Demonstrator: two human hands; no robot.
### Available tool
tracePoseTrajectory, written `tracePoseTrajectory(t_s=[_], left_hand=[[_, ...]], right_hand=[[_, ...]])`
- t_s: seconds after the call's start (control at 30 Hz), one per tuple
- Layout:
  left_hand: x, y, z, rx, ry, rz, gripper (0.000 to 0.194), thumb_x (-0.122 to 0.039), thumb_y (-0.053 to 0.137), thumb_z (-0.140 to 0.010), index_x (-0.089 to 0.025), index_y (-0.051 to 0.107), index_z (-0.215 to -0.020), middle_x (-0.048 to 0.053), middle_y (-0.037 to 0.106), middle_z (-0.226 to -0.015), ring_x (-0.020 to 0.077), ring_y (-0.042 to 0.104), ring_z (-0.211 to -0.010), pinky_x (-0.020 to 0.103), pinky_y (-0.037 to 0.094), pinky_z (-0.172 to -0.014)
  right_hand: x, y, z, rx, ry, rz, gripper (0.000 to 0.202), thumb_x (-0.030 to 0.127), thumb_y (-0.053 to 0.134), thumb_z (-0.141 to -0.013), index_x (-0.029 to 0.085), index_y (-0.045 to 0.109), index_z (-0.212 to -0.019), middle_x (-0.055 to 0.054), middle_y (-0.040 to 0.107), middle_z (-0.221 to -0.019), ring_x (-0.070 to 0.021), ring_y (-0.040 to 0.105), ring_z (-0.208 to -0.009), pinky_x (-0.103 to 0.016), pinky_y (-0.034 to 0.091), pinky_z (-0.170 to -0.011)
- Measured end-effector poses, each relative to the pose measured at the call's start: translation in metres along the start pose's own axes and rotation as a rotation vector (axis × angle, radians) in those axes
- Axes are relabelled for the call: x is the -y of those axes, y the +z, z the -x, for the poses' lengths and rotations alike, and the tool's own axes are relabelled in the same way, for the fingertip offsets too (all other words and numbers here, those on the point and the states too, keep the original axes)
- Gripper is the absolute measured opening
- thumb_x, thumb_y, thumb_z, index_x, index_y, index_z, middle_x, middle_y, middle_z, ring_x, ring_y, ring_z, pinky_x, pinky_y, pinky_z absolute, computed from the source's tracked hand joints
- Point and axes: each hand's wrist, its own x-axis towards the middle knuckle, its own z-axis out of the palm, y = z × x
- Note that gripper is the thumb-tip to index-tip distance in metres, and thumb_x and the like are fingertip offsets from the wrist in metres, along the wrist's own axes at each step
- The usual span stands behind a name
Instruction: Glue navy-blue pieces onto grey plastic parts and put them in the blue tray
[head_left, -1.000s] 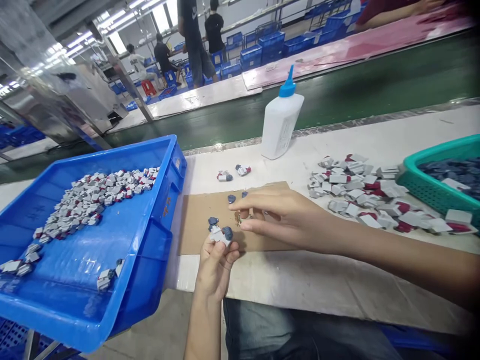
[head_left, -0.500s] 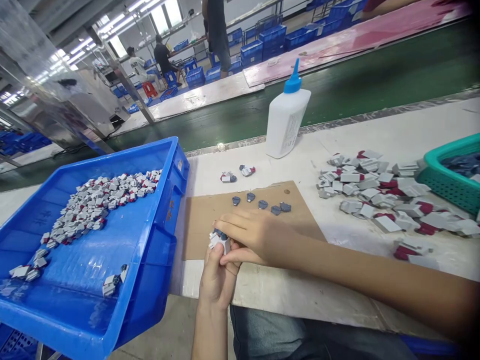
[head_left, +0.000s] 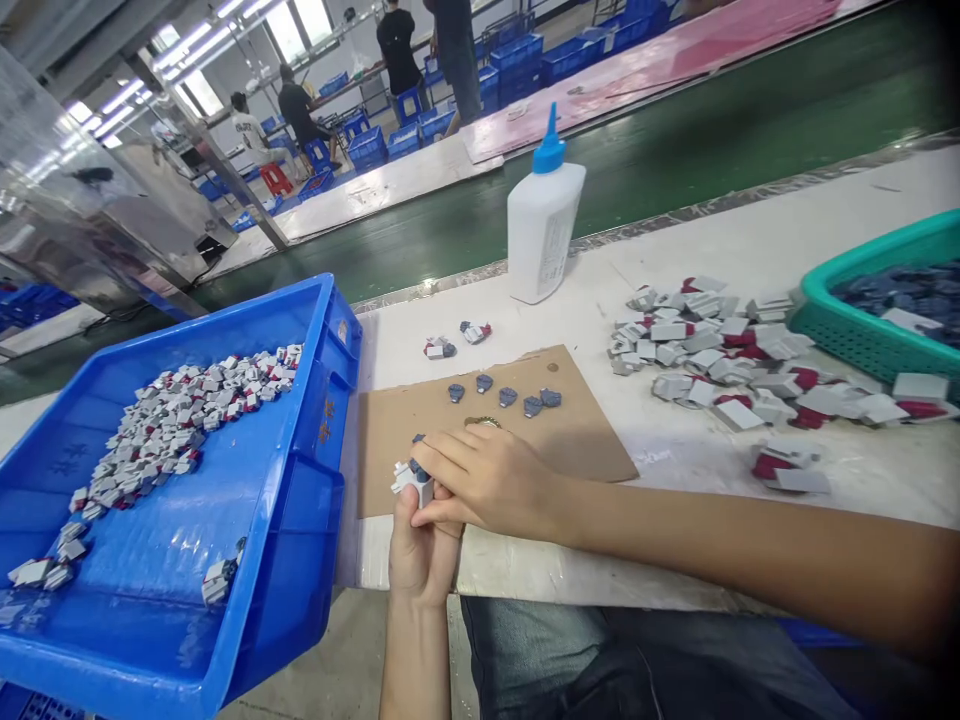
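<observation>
My left hand holds a small white plastic part upright between thumb and fingers, near the front edge of the cardboard. A dark blue-grey piece sits against its top. My right hand reaches in from the right, its fingers bent over that blue-grey piece and its thumb beside the white part. Its fingertips partly hide where the two pieces meet. Several loose blue-grey pieces lie on the cardboard sheet just beyond my hands.
On the left stands a blue bin with many white and red parts. A white glue bottle with a blue nozzle stands behind the cardboard. A pile of parts and a green basket are on the right. Beyond runs a green conveyor.
The camera view has shifted, so the scene sits slightly further left. Both hands stay together on the white part. A brownish round spot on the cardboard now shows behind my right hand.
</observation>
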Motion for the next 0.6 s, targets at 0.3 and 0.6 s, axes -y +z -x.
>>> tracePoseTrajectory(t_s=[0.3, 0.6], left_hand=[[0.003, 0.003, 0.004, 0.018, 0.040, -0.161, 0.023, -0.029, 0.076, -0.058, -0.020, 0.066, -0.076, -0.003, 0.064, -0.076, 0.0052, 0.059, -0.066, 0.011, 0.049, -0.067], [-0.075, 0.022, 0.062, -0.088, 0.543, -0.734, 0.028, -0.030, 0.078, -0.054, -0.021, 0.057, -0.071, -0.002, 0.064, -0.068, 0.0122, 0.060, -0.058, 0.020, 0.052, -0.058]], right_hand=[[-0.007, -0.024, 0.006, 0.080, -0.022, 0.081, 0.063, 0.059, 0.026, -0.088, 0.009, 0.044, -0.122, -0.010, 0.057, -0.106, -0.0202, 0.052, -0.092, -0.032, 0.039, -0.070], [-0.091, -0.129, 0.052, 0.281, 0.458, 0.119, 0.035, 0.043, 0.047, -0.085, 0.016, 0.061, -0.102, -0.008, 0.061, -0.102, -0.0213, 0.056, -0.087, -0.031, 0.039, -0.067]])
